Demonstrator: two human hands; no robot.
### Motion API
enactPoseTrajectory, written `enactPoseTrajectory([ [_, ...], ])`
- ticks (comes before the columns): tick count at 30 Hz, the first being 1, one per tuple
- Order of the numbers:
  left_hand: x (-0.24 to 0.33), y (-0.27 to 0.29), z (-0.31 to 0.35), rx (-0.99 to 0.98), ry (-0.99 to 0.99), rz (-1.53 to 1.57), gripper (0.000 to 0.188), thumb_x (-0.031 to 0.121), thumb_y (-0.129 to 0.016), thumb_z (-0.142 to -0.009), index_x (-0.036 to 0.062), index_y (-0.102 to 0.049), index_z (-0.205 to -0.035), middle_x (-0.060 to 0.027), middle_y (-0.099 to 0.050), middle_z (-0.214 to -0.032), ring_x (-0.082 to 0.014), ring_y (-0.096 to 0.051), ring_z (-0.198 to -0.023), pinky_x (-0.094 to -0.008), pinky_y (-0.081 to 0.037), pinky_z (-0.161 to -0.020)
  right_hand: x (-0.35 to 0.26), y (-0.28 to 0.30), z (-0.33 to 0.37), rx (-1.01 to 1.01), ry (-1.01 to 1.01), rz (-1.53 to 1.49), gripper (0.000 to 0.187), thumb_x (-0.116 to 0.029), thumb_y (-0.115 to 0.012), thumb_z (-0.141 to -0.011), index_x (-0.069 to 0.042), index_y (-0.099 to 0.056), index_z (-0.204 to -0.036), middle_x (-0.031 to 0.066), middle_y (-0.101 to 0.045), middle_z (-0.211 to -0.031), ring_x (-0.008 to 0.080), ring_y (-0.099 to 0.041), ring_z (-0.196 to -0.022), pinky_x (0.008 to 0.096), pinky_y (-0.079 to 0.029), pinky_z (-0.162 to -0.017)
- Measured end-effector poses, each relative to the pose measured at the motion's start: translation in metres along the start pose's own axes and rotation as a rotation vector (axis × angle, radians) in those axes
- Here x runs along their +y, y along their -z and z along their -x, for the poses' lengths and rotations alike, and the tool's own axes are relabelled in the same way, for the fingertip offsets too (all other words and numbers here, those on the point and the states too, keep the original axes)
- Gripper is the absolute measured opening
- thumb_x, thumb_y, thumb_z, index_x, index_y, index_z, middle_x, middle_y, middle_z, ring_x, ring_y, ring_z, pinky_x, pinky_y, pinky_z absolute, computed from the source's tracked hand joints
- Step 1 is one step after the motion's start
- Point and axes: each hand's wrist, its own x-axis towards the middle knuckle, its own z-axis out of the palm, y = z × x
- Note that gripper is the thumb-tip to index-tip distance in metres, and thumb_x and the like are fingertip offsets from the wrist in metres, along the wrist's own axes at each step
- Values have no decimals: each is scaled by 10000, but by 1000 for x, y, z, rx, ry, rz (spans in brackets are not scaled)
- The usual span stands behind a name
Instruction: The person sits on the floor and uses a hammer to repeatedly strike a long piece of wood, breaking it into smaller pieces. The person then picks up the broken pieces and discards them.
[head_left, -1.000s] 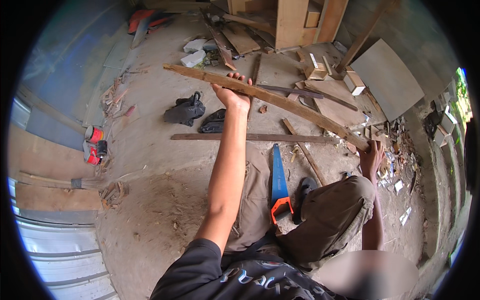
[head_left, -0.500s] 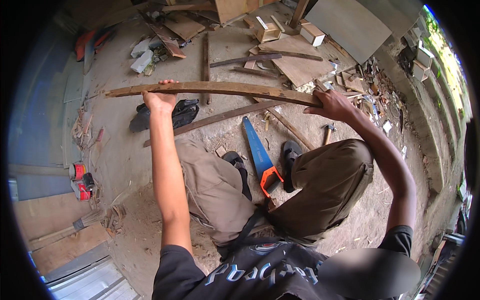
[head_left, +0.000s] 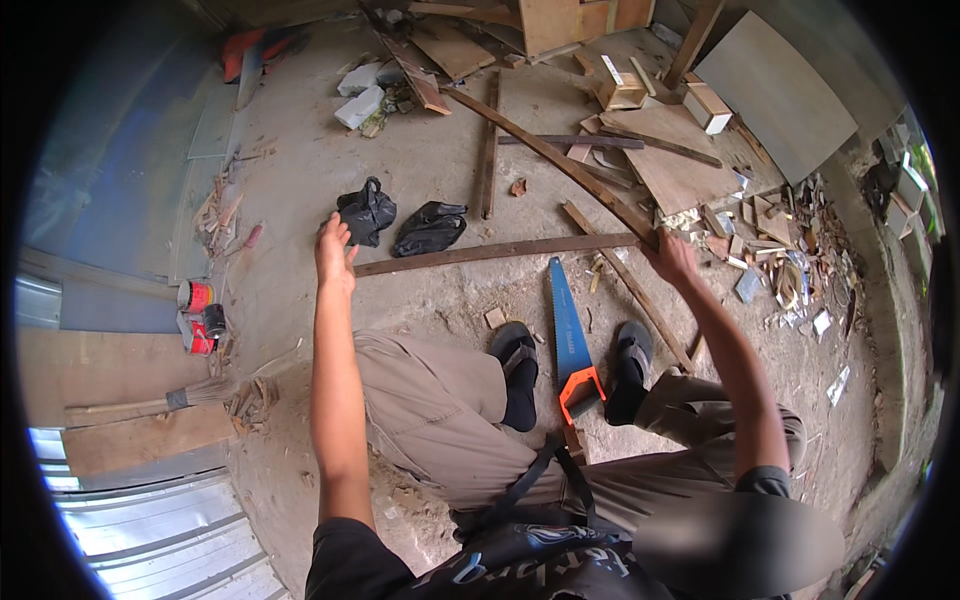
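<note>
Right hand [head_left: 670, 258]: closed around the near end of a long thin wooden strip [head_left: 545, 150].
Left hand [head_left: 335, 250]: open, holding nothing, near the black bags [head_left: 400, 220].
Strip: slants away over the floor, beyond the blue handsaw [head_left: 570, 335]; far end seemingly resting on the floor.

- The left hand [head_left: 333, 250] has let go of the long, curved brown wooden strip [head_left: 555, 160] and now hangs open, empty.
- The right hand [head_left: 672, 258] alone grips the strip's near end — its far end has swung away to the floor.

Black printed T-shirt, khaki trousers, black socks with sandals, bare forearms.
</note>
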Motion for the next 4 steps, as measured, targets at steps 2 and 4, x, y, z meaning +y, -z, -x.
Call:
enactPoseTrajectory([
  [2,7,-3,2,-31,-49,-23,644,427,-551,-966,86,-397,-1490,-144,-469,-1472,-251,-424,-1367,-417,-377,-1061,-13,-34,-9,-58,-123,-62,493,-495,-620,-916,-35,-553,-1078,230,-682,-973,438,-660,-903,517,-528,-762],
  [4,13,-38,6,-139,-103,-81,596,415,-582,-960,79,-448,-1434,-134,-481,-1459,-254,-431,-1358,-419,-388,-1047,30,-70,-12,66,-177,-95,393,-371,-622,-934,-26,-538,-1104,239,-653,-1099,431,-639,-1016,515,-525,-835],
])
